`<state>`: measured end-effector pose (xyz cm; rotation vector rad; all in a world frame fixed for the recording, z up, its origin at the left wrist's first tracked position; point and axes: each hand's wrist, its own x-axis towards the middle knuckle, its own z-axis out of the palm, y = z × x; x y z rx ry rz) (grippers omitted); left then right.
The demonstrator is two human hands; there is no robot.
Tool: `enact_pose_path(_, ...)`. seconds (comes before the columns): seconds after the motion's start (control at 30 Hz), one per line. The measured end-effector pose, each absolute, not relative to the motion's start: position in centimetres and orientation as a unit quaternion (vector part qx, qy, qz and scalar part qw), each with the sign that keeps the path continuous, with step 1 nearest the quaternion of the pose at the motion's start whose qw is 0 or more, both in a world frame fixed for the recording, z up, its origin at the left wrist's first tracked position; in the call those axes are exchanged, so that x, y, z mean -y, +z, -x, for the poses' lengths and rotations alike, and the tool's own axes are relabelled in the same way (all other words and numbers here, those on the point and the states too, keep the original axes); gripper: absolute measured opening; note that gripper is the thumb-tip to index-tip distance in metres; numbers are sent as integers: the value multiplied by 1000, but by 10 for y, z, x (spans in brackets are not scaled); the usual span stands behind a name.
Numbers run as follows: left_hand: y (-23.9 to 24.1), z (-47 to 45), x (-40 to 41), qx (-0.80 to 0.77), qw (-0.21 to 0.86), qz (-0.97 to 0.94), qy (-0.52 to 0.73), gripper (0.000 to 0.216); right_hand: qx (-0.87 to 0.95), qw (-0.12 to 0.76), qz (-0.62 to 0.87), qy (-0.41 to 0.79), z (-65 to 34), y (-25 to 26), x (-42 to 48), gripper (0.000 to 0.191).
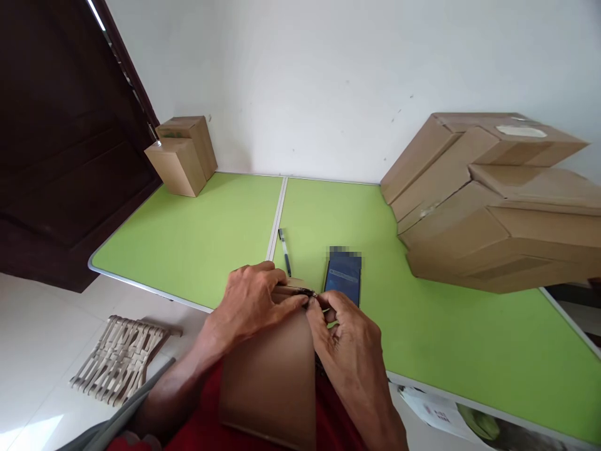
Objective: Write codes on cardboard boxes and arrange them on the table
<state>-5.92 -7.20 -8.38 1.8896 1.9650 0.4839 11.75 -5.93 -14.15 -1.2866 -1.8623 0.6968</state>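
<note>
A brown cardboard box [272,382] rests against my body at the table's near edge, its flap end toward the table. My left hand [256,300] is closed over the box's upper edge, thumb pressed along the flaps. On the other side, my right hand [345,332] pinches the corner of the flaps, its fingertips meeting my left thumb. What lies between those fingertips is too small to make out. Just beyond the hands lie a phone [344,277] with its screen lit and a pen [284,252].
Several cardboard boxes [469,207] are piled on the right of the green table [225,219]. Two smaller boxes [181,160] stand at the back left corner. A woven stool [119,357] is on the floor at left, near a dark door [61,131].
</note>
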Motion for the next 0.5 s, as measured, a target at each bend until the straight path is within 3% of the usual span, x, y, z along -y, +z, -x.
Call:
enact_pose_path(0.17, -93, 41, 72, -748, 130, -632, 157, 22, 725, 374, 508, 277, -116, -142, 59, 27)
enact_pose_path(0.4, -103, 47, 77, -759, 122, -614, 179, 21, 688, 318, 497, 422, -118, -137, 45, 31)
enact_pose_path(0.5, -103, 61, 83, -730, 148, -642, 183, 23, 670, 277, 457, 516, -122, -145, 26, 45)
